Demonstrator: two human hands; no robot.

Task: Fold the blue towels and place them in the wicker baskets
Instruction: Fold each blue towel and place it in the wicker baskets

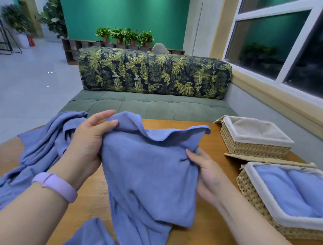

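A blue towel (150, 174) hangs in front of me above the wooden table (213, 233). My left hand (89, 142) grips its upper left edge, fingers curled over the cloth. Lower on the right edge, my right hand (205, 170) pinches the towel. More blue towels (37, 146) lie crumpled on the table's left side. Another blue piece (88, 238) lies at the front edge. On the right, the near wicker basket (252, 192) holds two folded blue towels (298, 188). The far wicker basket (250, 148) shows only its white liner.
A green sofa (156, 106) with a leaf-patterned backrest stands just beyond the table. A window and its sill (278, 97) run along the right. Open tiled floor (26, 87) stretches to the left. Potted plants (125, 36) line a shelf behind the sofa.
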